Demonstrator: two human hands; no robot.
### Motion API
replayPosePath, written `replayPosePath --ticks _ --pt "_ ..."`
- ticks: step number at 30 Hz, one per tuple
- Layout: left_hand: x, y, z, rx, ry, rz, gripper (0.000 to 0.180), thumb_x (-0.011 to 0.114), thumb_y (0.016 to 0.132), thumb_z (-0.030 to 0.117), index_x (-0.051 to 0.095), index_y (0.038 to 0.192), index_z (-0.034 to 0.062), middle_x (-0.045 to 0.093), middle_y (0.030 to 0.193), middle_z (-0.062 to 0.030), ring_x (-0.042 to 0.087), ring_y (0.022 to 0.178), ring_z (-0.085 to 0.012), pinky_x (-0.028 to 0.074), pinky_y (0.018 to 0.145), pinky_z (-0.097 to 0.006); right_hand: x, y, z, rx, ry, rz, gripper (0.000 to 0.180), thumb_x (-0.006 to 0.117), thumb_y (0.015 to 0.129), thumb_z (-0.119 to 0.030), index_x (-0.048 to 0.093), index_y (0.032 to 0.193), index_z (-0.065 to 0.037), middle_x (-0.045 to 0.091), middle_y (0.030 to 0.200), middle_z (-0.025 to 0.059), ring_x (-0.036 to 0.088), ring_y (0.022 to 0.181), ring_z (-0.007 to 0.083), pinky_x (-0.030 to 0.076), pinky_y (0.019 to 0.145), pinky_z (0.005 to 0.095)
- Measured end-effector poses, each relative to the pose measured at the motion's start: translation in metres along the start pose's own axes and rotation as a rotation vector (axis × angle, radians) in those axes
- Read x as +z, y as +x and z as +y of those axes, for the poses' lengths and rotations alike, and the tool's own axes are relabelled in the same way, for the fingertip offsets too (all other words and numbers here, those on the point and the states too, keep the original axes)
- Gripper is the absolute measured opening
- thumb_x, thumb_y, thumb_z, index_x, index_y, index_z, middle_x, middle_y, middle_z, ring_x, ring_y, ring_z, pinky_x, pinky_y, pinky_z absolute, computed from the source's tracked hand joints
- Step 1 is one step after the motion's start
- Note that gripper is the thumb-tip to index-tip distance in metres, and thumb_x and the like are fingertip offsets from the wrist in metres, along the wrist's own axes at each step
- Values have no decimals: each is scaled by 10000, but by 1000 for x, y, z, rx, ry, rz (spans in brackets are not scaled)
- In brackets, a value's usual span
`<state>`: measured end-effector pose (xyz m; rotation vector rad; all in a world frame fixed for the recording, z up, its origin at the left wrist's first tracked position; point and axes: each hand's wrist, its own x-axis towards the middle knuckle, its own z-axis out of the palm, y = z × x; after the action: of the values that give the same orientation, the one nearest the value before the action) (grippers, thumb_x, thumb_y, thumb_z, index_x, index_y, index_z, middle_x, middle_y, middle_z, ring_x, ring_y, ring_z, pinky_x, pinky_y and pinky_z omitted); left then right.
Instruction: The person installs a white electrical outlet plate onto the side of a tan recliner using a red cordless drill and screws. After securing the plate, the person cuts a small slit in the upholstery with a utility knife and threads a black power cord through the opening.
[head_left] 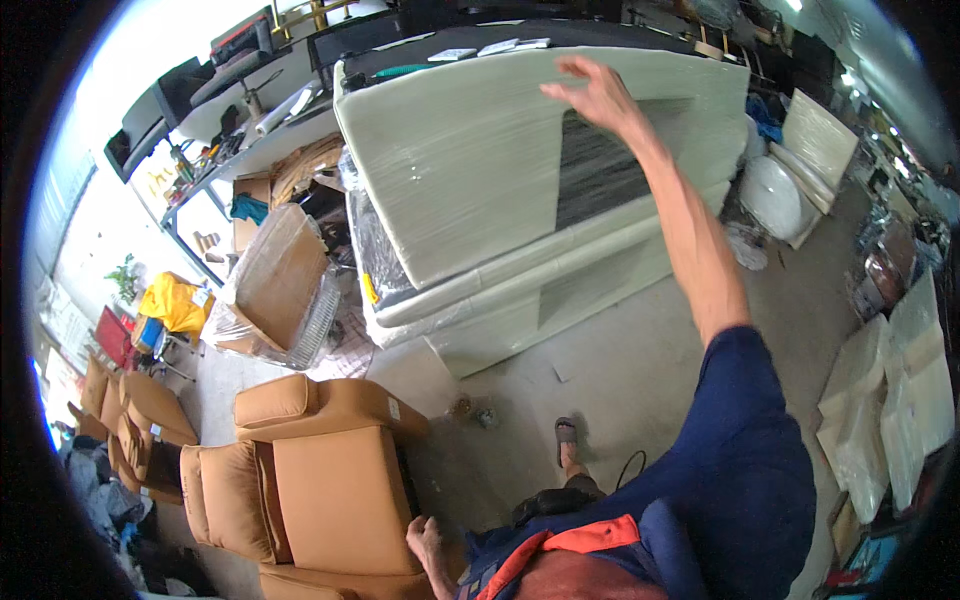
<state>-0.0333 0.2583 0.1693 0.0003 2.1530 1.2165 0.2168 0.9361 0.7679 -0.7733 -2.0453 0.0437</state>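
Right hand [592, 92] flat, fingers spread, resting on top edge of film-wrapped pale sofa [470, 170]; sofa's long axis runs left-right. Left hand [425, 540] low beside tan armchair [320, 470], loosely curled, holding nothing.

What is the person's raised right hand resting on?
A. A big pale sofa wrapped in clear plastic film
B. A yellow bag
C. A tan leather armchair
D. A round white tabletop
A: the right hand lies flat on the upper edge of the pale film-wrapped sofa, while the tan armchair sits low beside the left hand.
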Motion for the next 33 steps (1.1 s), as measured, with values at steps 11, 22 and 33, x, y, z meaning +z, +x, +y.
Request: replayPosePath --ticks 11,22,33 --pt "190 -143 738 1481 130 -252 529 756 842 25 622 1353 56 679 1309 -169 639 1246 -318 523 1024 -477 96 240 162 -15 -335 -598 768 764 772 -529 612 1407 -124 604 1432 153 563 1320 345 471 1083 473" --pt "431 -9 1034 1133 713 293 727 853 735 541 698 1325 145 630 1419 -117 565 1331 -378 410 1105 -625 118 260 186 -217 -36 -413 294 810 714 -200 709 911 -7 688 760 78 648 727 164 510 678 337" --pt "434 -16 1054 1120 346 315 561 905 695 397 753 1085 23 719 1194 -160 708 1104 -255 573 923 -410 105 277 255 -237 126 -12 251 753 946 -296 739 1056 -71 730 903 21 656 859 108 505 804 277"
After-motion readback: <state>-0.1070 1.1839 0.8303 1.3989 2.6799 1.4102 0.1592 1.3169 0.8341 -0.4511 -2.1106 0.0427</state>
